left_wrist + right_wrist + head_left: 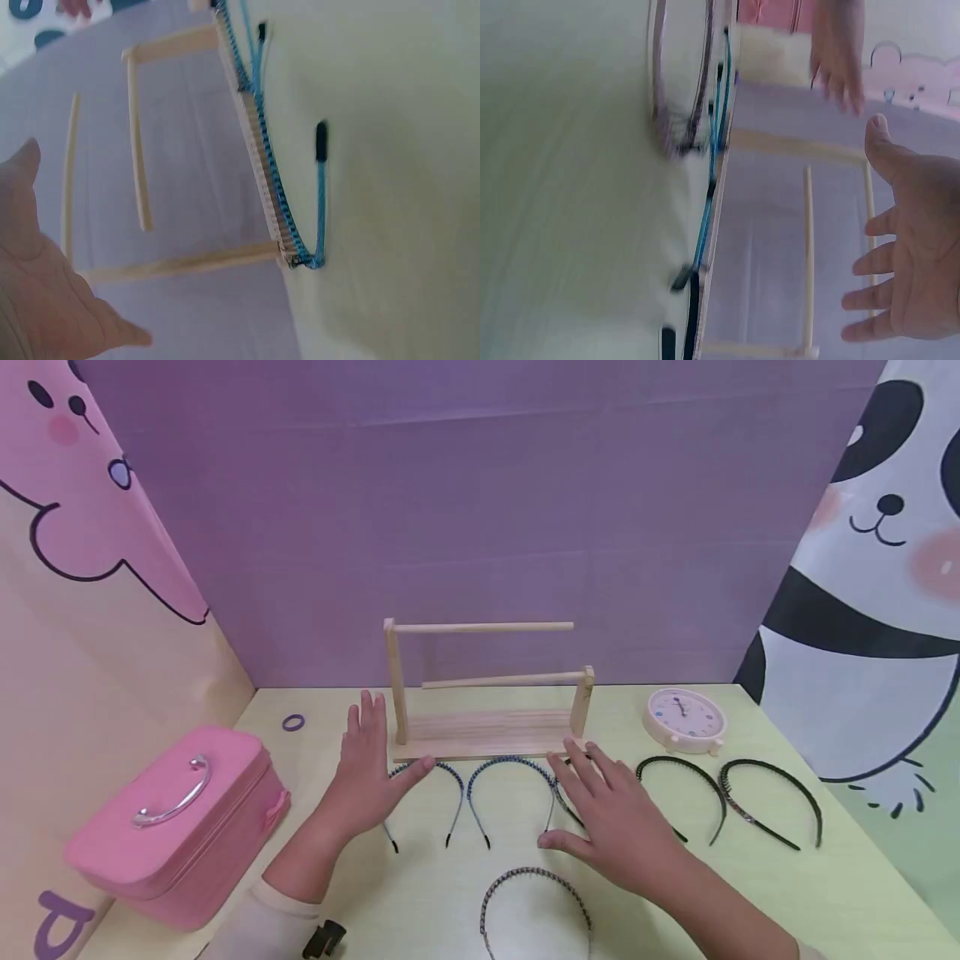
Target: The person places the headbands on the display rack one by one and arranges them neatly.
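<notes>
My left hand (365,785) is held out with straight fingers over a blue headband (452,777), hiding part of it. My right hand (613,818) spreads its fingers above a dark headband that it mostly covers. Between the hands lies a second blue headband (512,760). Nearer to me is a beaded headband (536,871), cut off by the head view's lower edge. Behind them stands a wooden rack (491,747) with two horizontal rods, one high on the left post and one lower on the right. Neither hand holds anything; the right palm (926,251) shows bare.
Two black headbands lie to the right, one (678,762) beside the other (772,766). A pink round clock (686,718) sits behind them. At the left are a pink case (180,827) with a silver handle and a small purple ring (293,722). A purple backdrop (487,527) closes the rear.
</notes>
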Tool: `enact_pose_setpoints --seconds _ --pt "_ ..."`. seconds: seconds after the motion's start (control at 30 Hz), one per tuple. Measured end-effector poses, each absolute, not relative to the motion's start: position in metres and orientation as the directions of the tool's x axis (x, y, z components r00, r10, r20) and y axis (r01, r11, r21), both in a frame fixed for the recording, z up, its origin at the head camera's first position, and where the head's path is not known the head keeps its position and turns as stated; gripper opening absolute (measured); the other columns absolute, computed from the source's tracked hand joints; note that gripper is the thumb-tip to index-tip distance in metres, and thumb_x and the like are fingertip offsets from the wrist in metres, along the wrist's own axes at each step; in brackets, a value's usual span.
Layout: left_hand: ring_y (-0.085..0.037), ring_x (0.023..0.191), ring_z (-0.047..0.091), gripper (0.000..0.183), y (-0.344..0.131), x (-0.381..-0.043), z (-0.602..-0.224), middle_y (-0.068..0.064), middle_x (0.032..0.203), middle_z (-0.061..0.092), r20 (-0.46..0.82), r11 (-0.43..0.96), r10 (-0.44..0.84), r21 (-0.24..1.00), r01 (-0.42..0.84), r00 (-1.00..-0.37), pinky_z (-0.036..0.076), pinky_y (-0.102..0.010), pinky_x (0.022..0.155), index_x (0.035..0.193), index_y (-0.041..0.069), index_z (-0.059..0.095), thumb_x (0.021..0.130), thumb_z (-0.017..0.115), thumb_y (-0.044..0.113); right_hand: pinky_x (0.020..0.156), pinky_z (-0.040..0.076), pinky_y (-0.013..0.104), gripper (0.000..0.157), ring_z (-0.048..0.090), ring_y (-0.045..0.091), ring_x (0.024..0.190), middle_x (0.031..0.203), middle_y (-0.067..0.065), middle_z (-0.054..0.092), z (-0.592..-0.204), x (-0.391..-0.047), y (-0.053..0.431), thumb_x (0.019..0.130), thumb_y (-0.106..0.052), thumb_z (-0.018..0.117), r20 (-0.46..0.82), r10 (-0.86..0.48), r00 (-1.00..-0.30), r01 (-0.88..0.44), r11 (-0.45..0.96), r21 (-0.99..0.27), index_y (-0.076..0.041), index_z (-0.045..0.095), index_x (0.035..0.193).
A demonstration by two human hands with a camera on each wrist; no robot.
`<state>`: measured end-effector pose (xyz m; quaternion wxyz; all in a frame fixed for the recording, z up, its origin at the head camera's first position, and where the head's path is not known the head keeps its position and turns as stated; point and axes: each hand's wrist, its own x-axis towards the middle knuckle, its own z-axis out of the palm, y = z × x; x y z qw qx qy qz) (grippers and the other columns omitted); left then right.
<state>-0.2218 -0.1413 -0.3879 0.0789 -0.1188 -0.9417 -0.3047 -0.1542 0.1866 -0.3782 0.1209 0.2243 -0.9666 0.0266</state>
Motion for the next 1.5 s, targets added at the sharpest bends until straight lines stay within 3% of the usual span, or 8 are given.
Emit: enact_pose_setpoints --seconds 0.2,0.37,0.47,0.63,0.8,1.1,1.3,1.5 --pt "-0.037 0.151 0.004 0.114 -0.164 -0.264 -0.379 -0.006 0.165 -0.012 0.052 0.589 0.123 0.800 0.115 -0.991 0.017 -0.068 0.116 0.152 0.031 -0.026 0.085 0.056 0.072 0.093 0.053 0.037 0.059 0.060 0.016 0.112 0.119 -0.003 0.066 -0.379 -0.133 0.156 0.091 -0.064 0.054 0.238 -0.572 -0.785 -0.610 0.780 -0.139 -0.016 0.063 0.123" --pt "-0.032 0.152 0.013 0.107 -0.174 -0.293 -0.375 -0.004 0.167 -0.002 -0.025 0.460 0.091 0.888 0.020 -0.996 0.022 -0.058 0.120 0.155 0.031 -0.019 0.090 0.061 0.058 0.063 0.048 0.019 0.041 0.054 -0.004 0.070 0.078 -0.020 0.060 -0.393 -0.125 0.135 0.091 -0.062 0.056 -0.038 -0.662 -0.749 -0.595 0.696 -0.401 -0.023 0.066 0.095" --pt "-0.032 0.151 0.018 0.101 -0.174 -0.307 -0.374 -0.005 0.167 0.003 -0.019 0.415 0.075 0.910 0.014 -0.997 0.026 -0.054 0.120 0.157 0.028 -0.010 0.092 0.064 0.049 0.064 0.046 0.017 0.034 0.048 -0.006 0.063 0.067 -0.023 0.053 -0.405 -0.124 0.124 0.090 -0.059 0.060 -0.163 -0.684 -0.711 -0.561 0.693 -0.453 -0.026 0.063 0.082" --pt "-0.034 0.148 0.027 0.090 -0.167 -0.324 -0.373 -0.009 0.164 0.018 0.014 0.412 0.053 0.910 0.035 -0.998 0.034 -0.056 0.115 0.158 0.027 0.009 0.092 0.068 0.042 0.081 0.048 0.021 0.031 0.049 -0.008 0.068 0.067 -0.026 0.053 -0.418 -0.128 0.108 0.088 -0.056 0.064 -0.236 -0.682 -0.692 -0.564 0.715 -0.413 -0.029 0.064 0.072" --pt "-0.034 0.139 0.043 0.070 -0.163 -0.332 -0.380 -0.013 0.155 0.038 0.014 0.417 0.034 0.909 0.027 -0.999 0.049 -0.054 0.102 0.155 0.027 0.024 0.097 0.063 0.031 0.062 0.046 0.015 0.029 0.051 -0.008 0.069 0.063 -0.022 0.056 -0.424 -0.131 0.100 0.085 -0.047 0.070 -0.302 -0.641 -0.705 -0.487 0.748 -0.451 -0.027 0.064 0.066" --pt "-0.037 0.138 0.043 0.062 -0.161 -0.337 -0.388 -0.016 0.156 0.036 -0.021 0.428 0.039 0.904 -0.003 -0.999 0.051 -0.054 0.098 0.154 0.027 0.020 0.101 0.054 0.028 0.060 0.048 0.015 0.026 0.056 0.004 0.041 0.049 -0.011 0.059 -0.429 -0.134 0.104 0.085 -0.040 0.072 -0.377 -0.586 -0.717 -0.321 0.758 -0.567 -0.025 0.062 0.067" --pt "-0.035 0.139 0.042 0.064 -0.157 -0.338 -0.388 -0.014 0.155 0.038 -0.046 0.432 0.051 0.902 -0.019 -0.998 0.050 -0.053 0.099 0.154 0.029 0.019 0.100 0.054 0.029 0.064 0.048 0.013 0.038 0.056 0.001 0.043 0.045 -0.011 0.057 -0.431 -0.139 0.106 0.090 -0.046 0.064 -0.343 -0.597 -0.726 -0.350 0.749 -0.563 -0.022 0.061 0.061" --pt "-0.034 0.138 0.044 0.062 -0.155 -0.338 -0.389 -0.014 0.150 0.043 -0.041 0.420 0.068 0.907 -0.008 -0.997 0.051 -0.053 0.098 0.152 0.027 0.021 0.101 0.055 0.028 0.063 0.050 0.014 0.032 0.059 0.004 0.041 0.046 -0.010 0.060 -0.431 -0.139 0.110 0.090 -0.039 0.065 -0.385 -0.572 -0.724 -0.281 0.754 -0.593 -0.023 0.063 0.063"
